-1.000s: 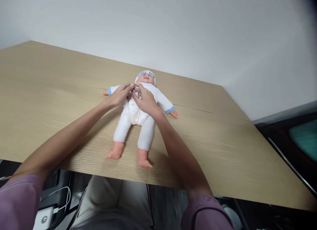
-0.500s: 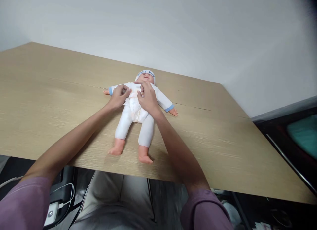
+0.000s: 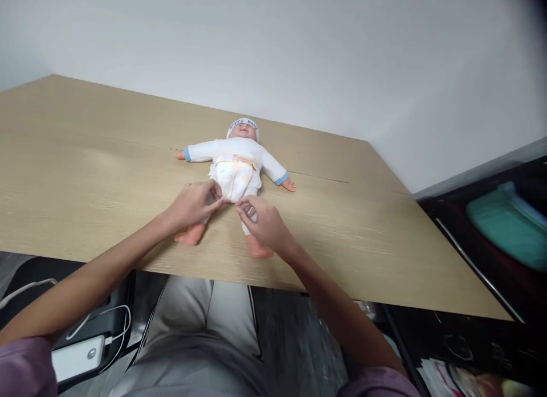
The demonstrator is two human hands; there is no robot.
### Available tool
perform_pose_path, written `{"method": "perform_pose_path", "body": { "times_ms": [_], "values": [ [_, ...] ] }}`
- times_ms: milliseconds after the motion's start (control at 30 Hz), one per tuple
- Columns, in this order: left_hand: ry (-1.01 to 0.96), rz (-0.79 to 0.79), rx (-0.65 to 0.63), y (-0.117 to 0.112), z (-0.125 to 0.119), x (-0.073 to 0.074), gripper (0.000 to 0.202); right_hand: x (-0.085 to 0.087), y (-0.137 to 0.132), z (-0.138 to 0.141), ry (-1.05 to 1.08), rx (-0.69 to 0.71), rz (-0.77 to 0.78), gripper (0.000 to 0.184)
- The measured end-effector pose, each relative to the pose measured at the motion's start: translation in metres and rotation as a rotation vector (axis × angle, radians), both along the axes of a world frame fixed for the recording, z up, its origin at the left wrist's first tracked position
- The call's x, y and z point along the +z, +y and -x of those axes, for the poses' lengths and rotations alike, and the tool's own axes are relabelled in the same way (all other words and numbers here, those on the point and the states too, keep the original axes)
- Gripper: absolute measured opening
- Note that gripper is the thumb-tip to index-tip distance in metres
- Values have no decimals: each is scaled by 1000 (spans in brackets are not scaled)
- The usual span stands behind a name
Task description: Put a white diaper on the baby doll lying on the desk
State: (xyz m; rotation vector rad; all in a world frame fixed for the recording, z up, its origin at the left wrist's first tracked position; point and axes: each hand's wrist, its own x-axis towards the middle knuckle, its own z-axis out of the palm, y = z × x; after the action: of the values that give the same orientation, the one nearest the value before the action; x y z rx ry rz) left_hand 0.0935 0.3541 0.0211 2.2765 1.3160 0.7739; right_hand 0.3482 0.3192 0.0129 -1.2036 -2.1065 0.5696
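A baby doll [image 3: 245, 148] in a white top with blue cuffs and a printed white cap lies on its back, arms spread, feet towards me. A white diaper [image 3: 236, 177] covers its belly and hips, with an orange-tinged waistband near the top. My left hand [image 3: 200, 203] pinches the diaper's lower edge between the doll's legs, thumb and fingers closed. Close beside it, my right hand [image 3: 264, 219] has curled fingers at the same edge, over the doll's other leg. Both hands partly hide the legs; the bare feet show below them.
The doll lies on a light wooden table [image 3: 106, 175] against a pale wall. A white power bank [image 3: 79, 357] with a cable rests on a black chair at lower left. Dark shelving with a teal item [image 3: 506, 223] stands at right.
Both hands have moved from the doll's chest down to the diaper's lower edge. The diaper now looks wider and flatter over the belly. The camera view has shifted slightly.
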Motion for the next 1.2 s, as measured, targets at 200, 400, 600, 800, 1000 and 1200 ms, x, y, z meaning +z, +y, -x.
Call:
{"method": "perform_pose_path", "body": {
  "times_ms": [200, 400, 600, 800, 1000, 1200],
  "values": [
    [7, -20, 98, 28, -14, -6, 50, -4, 23, 10, -122, -232, -21, 15],
    [-49, -51, -23, 30, -10, -17, 49, -12, 20, 12, -71, -210, -91, 19],
    [-168, -72, -62, 26, -6, -16, 30, -15, 12, 14, -18, -209, -104, 11],
    [-164, -47, -122, 26, -6, -12, 33, -16, 9, 15, -49, -179, -122, 10],
    [-110, -26, -77, 26, -7, -10, 44, -20, 13, 14, -51, -226, -59, 15],
    [-349, 126, -8, 31, -4, -21, 44, -18, 18, 15, 263, -342, 52, 34]
  ]
}}
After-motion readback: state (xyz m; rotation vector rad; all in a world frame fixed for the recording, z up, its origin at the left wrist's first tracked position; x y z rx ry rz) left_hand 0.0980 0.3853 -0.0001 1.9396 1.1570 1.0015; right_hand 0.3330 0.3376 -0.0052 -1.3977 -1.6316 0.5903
